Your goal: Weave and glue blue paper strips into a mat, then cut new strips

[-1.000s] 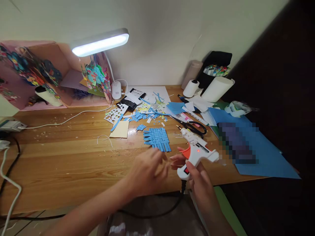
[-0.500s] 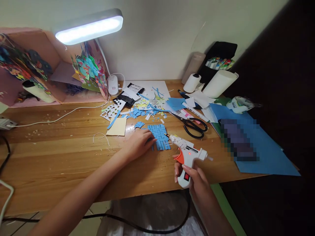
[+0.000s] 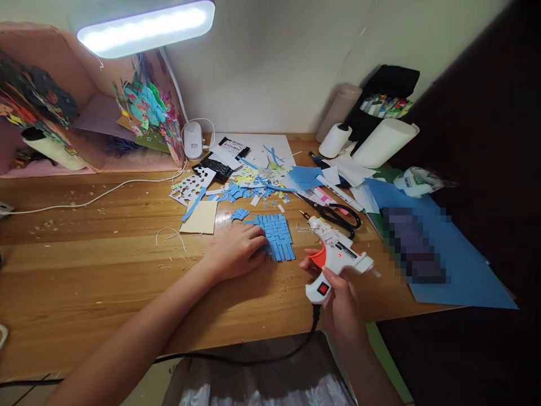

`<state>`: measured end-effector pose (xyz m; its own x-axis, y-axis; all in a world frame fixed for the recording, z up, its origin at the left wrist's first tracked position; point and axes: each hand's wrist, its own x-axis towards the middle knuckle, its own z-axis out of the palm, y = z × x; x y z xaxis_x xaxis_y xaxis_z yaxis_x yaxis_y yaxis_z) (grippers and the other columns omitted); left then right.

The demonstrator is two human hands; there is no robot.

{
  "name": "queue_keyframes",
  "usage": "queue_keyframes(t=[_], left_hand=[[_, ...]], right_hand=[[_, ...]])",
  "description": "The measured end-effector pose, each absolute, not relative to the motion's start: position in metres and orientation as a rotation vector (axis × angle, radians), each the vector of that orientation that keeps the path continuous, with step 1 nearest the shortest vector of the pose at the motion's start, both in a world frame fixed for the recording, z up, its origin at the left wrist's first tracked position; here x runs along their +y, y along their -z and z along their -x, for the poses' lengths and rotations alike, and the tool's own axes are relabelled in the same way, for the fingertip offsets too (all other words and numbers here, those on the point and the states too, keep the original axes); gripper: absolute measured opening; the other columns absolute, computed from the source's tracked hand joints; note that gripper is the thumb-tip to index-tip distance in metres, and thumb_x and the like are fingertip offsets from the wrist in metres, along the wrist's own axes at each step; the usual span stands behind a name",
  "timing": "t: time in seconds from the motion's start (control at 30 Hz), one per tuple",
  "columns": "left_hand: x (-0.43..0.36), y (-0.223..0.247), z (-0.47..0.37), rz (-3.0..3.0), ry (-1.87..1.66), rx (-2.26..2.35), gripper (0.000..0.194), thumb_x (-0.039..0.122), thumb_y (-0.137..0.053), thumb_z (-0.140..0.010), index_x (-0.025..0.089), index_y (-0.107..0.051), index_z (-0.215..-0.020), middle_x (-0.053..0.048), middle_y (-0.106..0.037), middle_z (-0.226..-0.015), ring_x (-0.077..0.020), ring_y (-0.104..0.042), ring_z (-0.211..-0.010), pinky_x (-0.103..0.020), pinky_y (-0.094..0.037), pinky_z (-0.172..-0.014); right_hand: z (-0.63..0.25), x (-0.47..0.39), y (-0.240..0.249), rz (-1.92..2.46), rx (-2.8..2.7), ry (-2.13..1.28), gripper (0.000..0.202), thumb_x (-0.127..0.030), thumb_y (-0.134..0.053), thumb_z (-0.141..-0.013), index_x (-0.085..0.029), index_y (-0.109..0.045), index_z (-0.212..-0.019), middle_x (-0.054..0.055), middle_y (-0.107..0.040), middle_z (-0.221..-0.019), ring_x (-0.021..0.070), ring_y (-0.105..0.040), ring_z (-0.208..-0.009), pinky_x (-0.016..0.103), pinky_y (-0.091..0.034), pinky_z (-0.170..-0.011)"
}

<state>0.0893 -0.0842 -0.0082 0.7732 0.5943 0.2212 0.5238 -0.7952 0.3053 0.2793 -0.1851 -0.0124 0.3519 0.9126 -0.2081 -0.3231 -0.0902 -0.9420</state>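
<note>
Carefully, with your right hand (image 3: 344, 299) wrapped round the glue gun (image 3: 336, 254), angle its tip clear of your left hand (image 3: 236, 251), whose fingers curl, pinching or not I cannot tell, by the woven blue paper (image 3: 278, 232) at ten o'clock from your right.

Bare Above, Soft Folds Below

The left forearm (image 3: 164, 316) is bare along its visible length, slender, broadening evenly from a narrow wrist toward the lower edge of the view. The left hand (image 3: 236, 251) is ungloved, with slim, rounded knuckles. The right hand (image 3: 344, 301) is likewise bare, and so is the right forearm (image 3: 374, 363). Across the lap lies loose grey-brown cloth (image 3: 253, 375), softly creased, with whitish patches low down; the garment's cut is unclear.
</note>
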Motion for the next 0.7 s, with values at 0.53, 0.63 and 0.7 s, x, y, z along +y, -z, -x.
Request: queue_keyframes(t=[0.53, 0.63, 0.7], left_hand=[[-0.087, -0.013, -0.067, -2.626, -0.277, 0.844, 0.02, 0.026, -0.056, -0.082, 0.019, -0.063, -0.099, -0.006, -0.062, -0.098, -0.0196, -0.057, -0.089, -0.031, -0.046, -0.078], [-0.082, -0.01, -0.062, -2.514, -0.306, 0.818, 0.026, 0.024, -0.06, -0.08, 0.019, -0.061, -0.105, -0.006, -0.062, -0.103, -0.0196, -0.057, -0.094, -0.031, -0.046, -0.082], [-0.081, -0.008, -0.06, -2.485, -0.321, 0.801, 0.024, 0.022, -0.06, -0.08, 0.019, -0.062, -0.104, -0.006, -0.062, -0.104, -0.0193, -0.057, -0.095, -0.031, -0.045, -0.084]], right_hand=[[-0.264, -0.158, 0.028, 1.261, -0.754, -1.17, 0.026, -0.033, -0.056, -0.078, -0.02, -0.066, -0.098, 0.004, -0.07, -0.101, 0.0249, -0.058, -0.107, 0.042, -0.037, -0.1], [-0.264, -0.158, 0.03, 1.296, -0.819, -1.152, 0.024, -0.034, -0.056, -0.077, -0.021, -0.066, -0.095, 0.003, -0.069, -0.101, 0.0253, -0.056, -0.11, 0.041, -0.034, -0.102], [-0.263, -0.158, 0.028, 1.298, -0.829, -1.143, 0.022, -0.033, -0.056, -0.078, -0.021, -0.066, -0.094, 0.003, -0.069, -0.1, 0.0252, -0.056, -0.109, 0.041, -0.035, -0.101]])
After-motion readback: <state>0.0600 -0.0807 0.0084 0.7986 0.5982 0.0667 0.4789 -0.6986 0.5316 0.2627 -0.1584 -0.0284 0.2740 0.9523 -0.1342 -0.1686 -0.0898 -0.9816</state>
